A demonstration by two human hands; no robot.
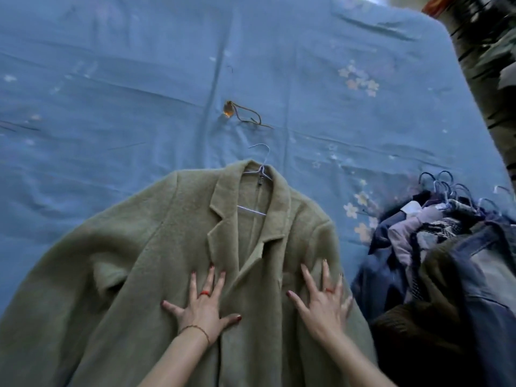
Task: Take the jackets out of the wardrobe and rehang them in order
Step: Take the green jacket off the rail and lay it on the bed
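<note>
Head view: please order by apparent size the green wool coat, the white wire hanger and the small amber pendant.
1. Green wool coat, largest.
2. White wire hanger, partly hidden inside the coat.
3. Small amber pendant, smallest.

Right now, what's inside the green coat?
A white wire hanger shows at the open collar of the green coat, hook out over the blue bedsheet. Its shoulders are covered.

Coat (167, 261): thick woolly cloth, fuzzy, matt, olive-green. Hanger (258, 166) in its collar: thin wire, pale smooth coating. Bed sheet (111, 79): blue woven cloth, matt, creased, faint flower print. Pile (446, 247) at sheet's right edge: denim, knit.
</note>
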